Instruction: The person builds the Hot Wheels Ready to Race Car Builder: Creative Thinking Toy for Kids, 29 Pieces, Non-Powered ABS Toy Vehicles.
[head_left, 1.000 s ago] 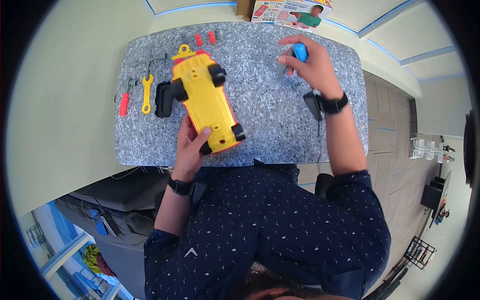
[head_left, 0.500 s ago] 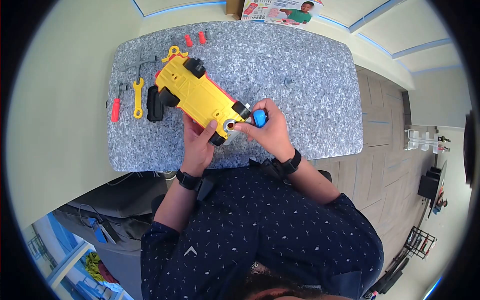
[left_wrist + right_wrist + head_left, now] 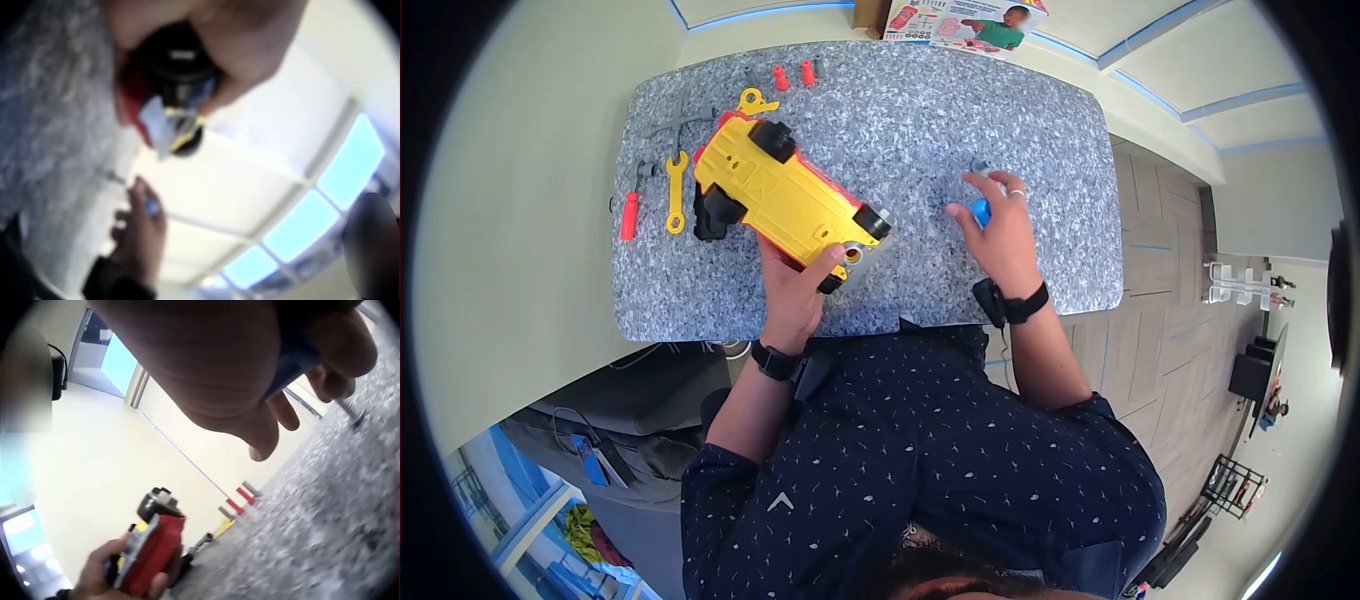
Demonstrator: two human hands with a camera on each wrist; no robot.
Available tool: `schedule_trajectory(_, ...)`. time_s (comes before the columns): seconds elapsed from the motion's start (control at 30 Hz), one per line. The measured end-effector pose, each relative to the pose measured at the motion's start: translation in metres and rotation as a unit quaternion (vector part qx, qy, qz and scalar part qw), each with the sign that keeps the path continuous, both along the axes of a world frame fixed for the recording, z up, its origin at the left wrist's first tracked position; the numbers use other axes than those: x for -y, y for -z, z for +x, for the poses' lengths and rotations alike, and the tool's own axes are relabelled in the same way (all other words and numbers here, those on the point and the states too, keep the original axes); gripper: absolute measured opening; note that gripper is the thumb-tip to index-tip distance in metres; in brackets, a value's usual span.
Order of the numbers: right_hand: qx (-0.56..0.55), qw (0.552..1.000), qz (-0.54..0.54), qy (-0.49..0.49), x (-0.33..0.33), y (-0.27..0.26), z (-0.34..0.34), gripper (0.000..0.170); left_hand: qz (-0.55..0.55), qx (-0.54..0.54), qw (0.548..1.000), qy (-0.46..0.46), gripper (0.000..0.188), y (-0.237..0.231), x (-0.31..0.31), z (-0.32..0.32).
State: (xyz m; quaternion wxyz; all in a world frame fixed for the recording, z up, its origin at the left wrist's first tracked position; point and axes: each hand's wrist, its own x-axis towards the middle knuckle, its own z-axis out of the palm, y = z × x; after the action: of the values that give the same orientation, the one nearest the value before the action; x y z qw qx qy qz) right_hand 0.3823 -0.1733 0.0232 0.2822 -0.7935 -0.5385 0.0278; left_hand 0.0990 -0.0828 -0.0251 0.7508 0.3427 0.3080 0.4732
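Note:
My left hand (image 3: 792,290) grips a yellow and red toy car (image 3: 785,190), held upside down with its black wheels showing. Its thumb presses beside a grey part with a round hole (image 3: 853,256) at the car's near end. In the right wrist view the car's red side (image 3: 156,553) faces the camera. My right hand (image 3: 1003,235) reaches over the table's right half. A blue rounded handle (image 3: 290,365) sits in its palm under curled fingers; the handle's far end is hidden. Thumb and forefinger are spread close to a grey bolt (image 3: 980,166) that stands on the table.
Left of the car lie a yellow wrench (image 3: 677,195), a red-handled screwdriver (image 3: 630,215), a grey cross-shaped tool (image 3: 680,122) and a black tray-like piece (image 3: 708,222). Beyond it are a yellow ring-ended piece (image 3: 755,101) and red pegs (image 3: 808,72). A printed box (image 3: 960,22) stands behind.
The right hand brought the grey part from the right to the car's near end, then drew back toward the bolt with the blue handle. The grey part stays under the left thumb.

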Motion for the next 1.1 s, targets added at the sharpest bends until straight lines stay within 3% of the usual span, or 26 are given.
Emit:
schedule_trajectory(0.13, 0.054, 0.998, -0.029, -0.002, -0.012, 0.031, 0.031, 0.059, -0.007, 0.001, 1.000, 0.001, 0.095, -0.001, -0.001, 0.000)
schedule_trajectory(0.23, 0.014, 0.997, -0.076, 0.005, -0.024, 0.024, 0.045, 0.058, -0.009, -0.001, 1.000, -0.001, 0.093, -0.001, 0.000, -0.002)
schedule_trajectory(0.27, 0.013, 0.997, -0.071, 0.011, -0.028, 0.017, 0.044, 0.046, -0.008, -0.001, 1.000, -0.009, 0.092, -0.001, 0.002, -0.002)
schedule_trajectory(0.37, -0.207, 0.977, -0.040, -0.039, -0.028, -0.015, 0.021, 0.032, -0.020, 0.005, 0.999, -0.032, 0.089, 0.000, 0.001, -0.005)
schedule_trajectory(0.4, -0.278, 0.951, 0.057, -0.125, -0.027, -0.011, 0.009, 0.021, -0.028, 0.008, 0.999, -0.037, 0.088, 0.001, 0.001, -0.006)
schedule_trajectory(0.47, -0.431, 0.884, -0.028, -0.177, -0.018, -0.040, -0.023, 0.022, -0.015, 0.006, 0.999, -0.045, 0.081, 0.004, 0.001, -0.006)
schedule_trajectory(0.53, -0.500, 0.831, -0.101, -0.223, -0.013, -0.055, -0.049, 0.025, -0.014, 0.012, 0.999, -0.043, 0.080, 0.003, 0.000, -0.005)
schedule_trajectory(0.63, -0.539, 0.799, -0.071, -0.259, -0.016, -0.038, -0.078, 0.021, -0.021, 0.022, 0.999, -0.032, 0.085, -0.002, 0.000, -0.006)
schedule_trajectory(0.73, -0.568, 0.792, -0.010, -0.224, -0.020, -0.012, -0.094, 0.012, -0.002, 0.019, 1.000, -0.020, 0.085, -0.002, 0.002, -0.007)
schedule_trajectory(0.83, -0.273, 0.950, -0.009, -0.153, -0.018, -0.025, -0.101, 0.014, 0.015, 0.023, 1.000, -0.010, 0.085, -0.003, 0.004, -0.008)
schedule_trajectory(0.93, -0.283, 0.947, 0.041, -0.146, -0.014, -0.023, -0.102, 0.014, 0.022, 0.026, 0.999, -0.023, 0.085, -0.002, 0.003, -0.008)
schedule_trajectory(1.03, -0.547, 0.820, 0.096, -0.136, -0.004, -0.020, -0.087, 0.012, 0.026, 0.022, 0.998, -0.056, 0.085, -0.002, 0.000, -0.010)
schedule_trajectory(1.07, -0.543, 0.814, 0.155, -0.138, -0.005, -0.027, -0.087, 0.012, 0.030, 0.022, 0.997, -0.068, 0.086, -0.001, -0.002, -0.011)
schedule_trajectory(1.1, -0.487, 0.852, 0.148, -0.127, -0.004, -0.027, -0.080, 0.014, 0.034, 0.022, 0.996, -0.079, 0.086, 0.001, -0.004, -0.012)
